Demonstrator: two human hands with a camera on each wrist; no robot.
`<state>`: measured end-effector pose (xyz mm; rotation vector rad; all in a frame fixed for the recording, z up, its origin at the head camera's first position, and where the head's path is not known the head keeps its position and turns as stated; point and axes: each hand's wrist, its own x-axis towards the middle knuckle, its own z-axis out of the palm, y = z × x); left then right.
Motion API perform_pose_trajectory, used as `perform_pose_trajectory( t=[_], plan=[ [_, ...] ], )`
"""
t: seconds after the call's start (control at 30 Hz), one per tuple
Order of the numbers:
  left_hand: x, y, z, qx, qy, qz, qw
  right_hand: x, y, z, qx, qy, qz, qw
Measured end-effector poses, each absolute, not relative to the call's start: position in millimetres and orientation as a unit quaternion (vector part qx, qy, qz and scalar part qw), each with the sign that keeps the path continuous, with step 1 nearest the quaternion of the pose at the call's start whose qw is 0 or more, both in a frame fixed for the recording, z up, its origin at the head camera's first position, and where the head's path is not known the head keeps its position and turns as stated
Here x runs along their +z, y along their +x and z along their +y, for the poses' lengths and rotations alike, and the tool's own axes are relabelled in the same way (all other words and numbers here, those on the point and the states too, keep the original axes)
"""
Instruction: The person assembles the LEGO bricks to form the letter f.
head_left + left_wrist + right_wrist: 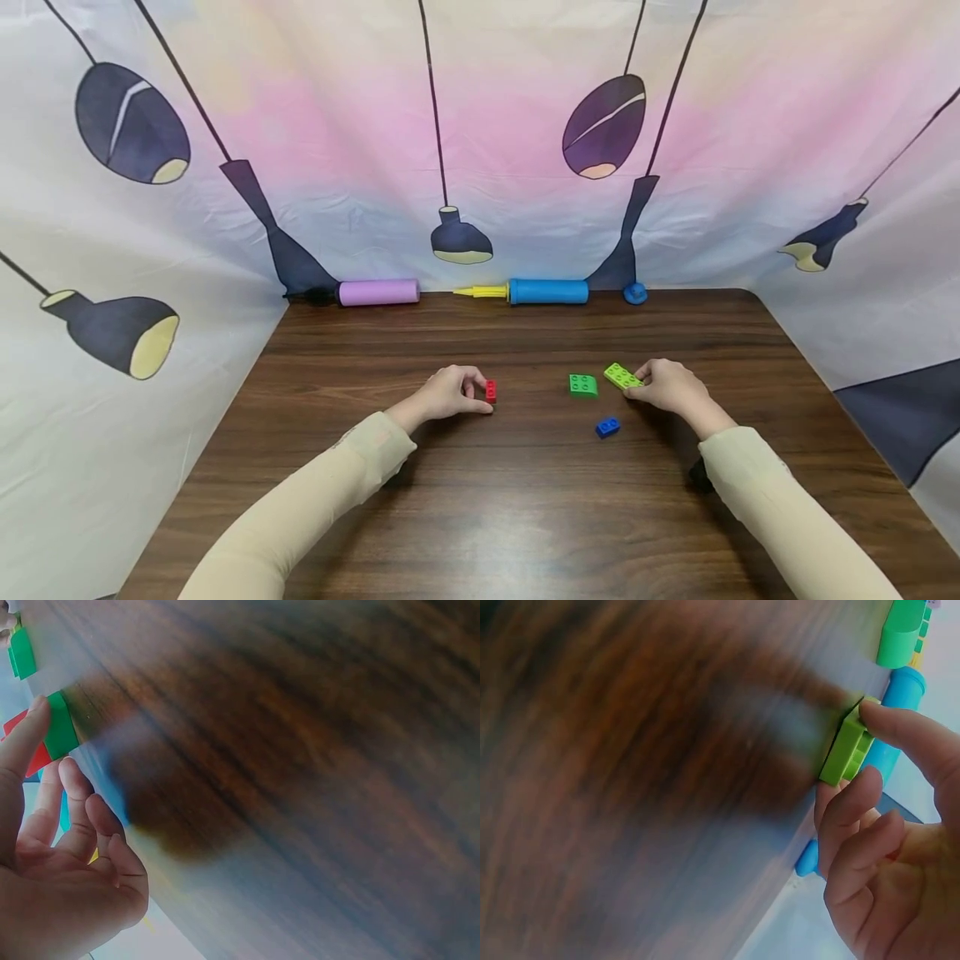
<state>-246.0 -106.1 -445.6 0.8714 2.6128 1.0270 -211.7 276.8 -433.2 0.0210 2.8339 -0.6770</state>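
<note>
A: From my remote station I have the head and both wrist feeds; state the left side first.

B: I read the left hand (452, 392) as gripping; thumb and fingers pinch a small red plastic brick (491, 392) with two studs upward; my left wrist feed shows a green plastic block (61, 727) joined against its underside; I cannot tell whether that pair touches the table.

A: State the right side.

B: I read the right hand (672, 387) as gripping also; its thumb and fingers pinch the near end of a flat lime-green plastic brick (622, 376) with two rows of studs; its far end points forward and left; the two hands are well apart.

A: Loose parts?

B: I log two on the dark brown wood-grain table (495, 508); a bright green plastic brick (582, 385), four-studded, with a rounded side, lies just left of the lime-green brick; a small blue plastic brick (607, 427), two-studded, lies nearer the person than both.

A: Rear edge?

B: From left to right I have a lilac cylinder (378, 292) with a black end; a blue cylinder (547, 292) with a yellow nozzle (482, 292); a small round blue piece (635, 293); behind them hangs a lamp-printed cloth (337, 167).
</note>
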Motion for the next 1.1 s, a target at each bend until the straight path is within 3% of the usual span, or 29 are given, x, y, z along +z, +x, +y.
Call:
perform_pose_trajectory(
  t=[0.33,1.1],
  plan=[
    [-448,-250,-103,0.33,0.273,0.896,0.118,-433,-213,286,-0.286,-0.035,0.956,0.053],
    [-445,-250,-103,0.344,0.278,0.886,0.138,-413,-202,236,-0.328,-0.14,0.934,0.028]
  ],
)
